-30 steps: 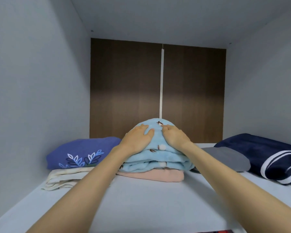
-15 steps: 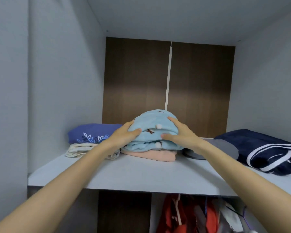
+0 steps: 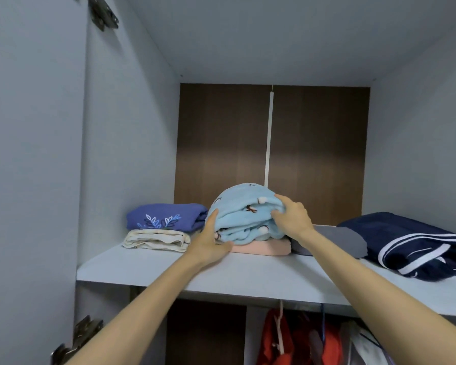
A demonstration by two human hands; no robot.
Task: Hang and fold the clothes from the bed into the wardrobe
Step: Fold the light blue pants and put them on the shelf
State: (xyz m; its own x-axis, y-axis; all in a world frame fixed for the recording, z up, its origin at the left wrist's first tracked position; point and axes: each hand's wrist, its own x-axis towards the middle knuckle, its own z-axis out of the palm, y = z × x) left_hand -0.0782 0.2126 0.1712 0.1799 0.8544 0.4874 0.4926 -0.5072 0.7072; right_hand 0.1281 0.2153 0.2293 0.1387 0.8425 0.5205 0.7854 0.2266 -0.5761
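The light blue fleece bundle (image 3: 245, 217), one folded piece, sits on top of one folded pink garment (image 3: 263, 249) at the middle of the wardrobe shelf (image 3: 248, 275), set back from its front edge with a strip of bare board before it. The right hand (image 3: 291, 217) grips the bundle's upper right, fingers curled over the top fold and thumb dug into the front. The left hand (image 3: 211, 243) is spread against its lower left side, fingers straight up the flank, thumb along the bottom front. The shelf carries six folded pieces in all: toward the left edge a blue leaf-print sweater (image 3: 166, 217) lies on a cream garment (image 3: 156, 239), just beside the bundle; toward the right edge a grey piece (image 3: 337, 241) touches the pink one, then a navy white-striped garment (image 3: 416, 243). Tall open space stands above the bundle. Red clothes (image 3: 274, 338) hang below the shelf.
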